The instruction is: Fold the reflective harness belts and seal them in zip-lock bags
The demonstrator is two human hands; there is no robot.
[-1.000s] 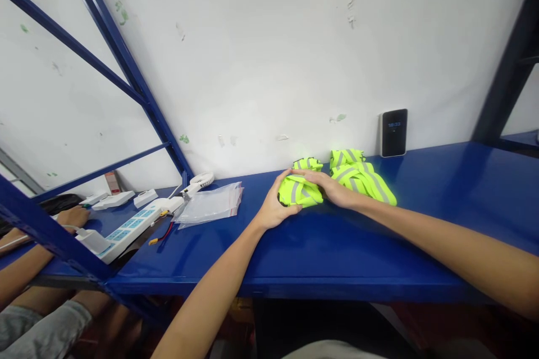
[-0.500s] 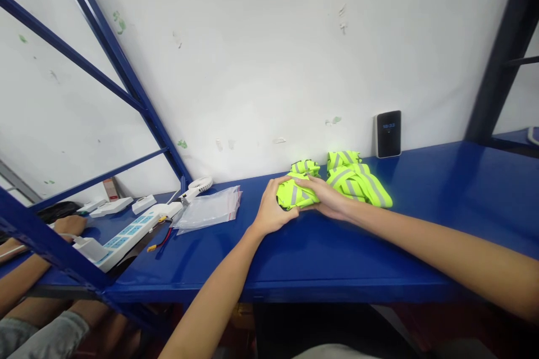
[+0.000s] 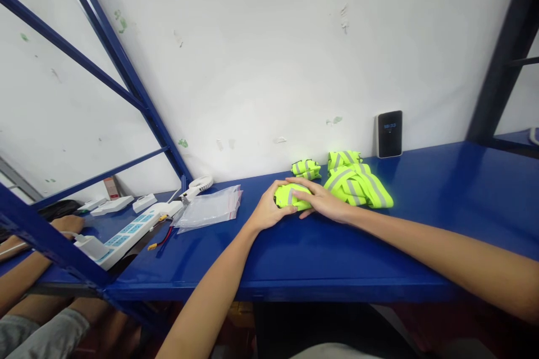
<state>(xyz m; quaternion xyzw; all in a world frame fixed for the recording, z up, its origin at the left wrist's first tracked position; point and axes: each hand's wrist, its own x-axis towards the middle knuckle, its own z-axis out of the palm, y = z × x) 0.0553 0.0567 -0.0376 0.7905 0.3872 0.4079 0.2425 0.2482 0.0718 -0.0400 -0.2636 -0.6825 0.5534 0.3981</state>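
Note:
A neon-yellow reflective vest (image 3: pixel 287 196) with silver stripes is bunched into a small bundle on the blue shelf. My left hand (image 3: pixel 268 208) is closed around its left side, thumb along the near edge. From the right, my right hand (image 3: pixel 324 202) grips the same bundle, with fingers over its top and right side. Between them the hands hide much of the vest. Just behind lies a small folded reflective vest (image 3: pixel 306 169). Close to my right wrist is a looser pile of the same yellow, silver-striped material (image 3: pixel 357 184).
Clear plastic bags (image 3: pixel 210 210) lie to the left, beside a small white fan (image 3: pixel 201 184) and a power strip (image 3: pixel 130 235). A black-fronted device (image 3: pixel 389 134) leans against the wall. Beyond the blue post (image 3: pixel 54 241), another person's hand (image 3: pixel 67 225) rests on the shelf.
The bundle has become more compact and sits slightly lower and to the left. My right hand has shifted left, its fingers now reaching further over the vest.

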